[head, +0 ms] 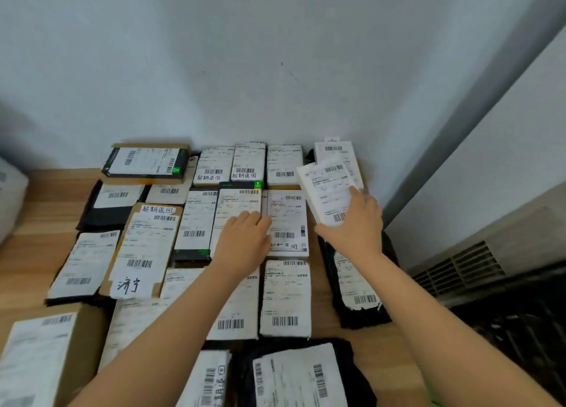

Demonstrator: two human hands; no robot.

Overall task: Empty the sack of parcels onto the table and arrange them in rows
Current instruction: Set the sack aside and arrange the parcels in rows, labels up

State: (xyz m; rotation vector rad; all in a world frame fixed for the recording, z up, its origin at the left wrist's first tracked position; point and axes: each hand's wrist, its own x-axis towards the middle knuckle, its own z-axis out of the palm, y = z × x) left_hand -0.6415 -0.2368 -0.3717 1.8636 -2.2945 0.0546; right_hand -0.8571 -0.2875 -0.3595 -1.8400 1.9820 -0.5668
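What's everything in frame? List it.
parcels: about twenty, white labels on black bags, brown card or white wrap, rough rows across the table
held parcel: one, white, lifted at far right
table: one, light wood, under the parcels
wall: pale grey, behind the table
vent grille: one, dark slats, lower right
left hand: rests on a middle-row parcel
right hand: grips the held parcel
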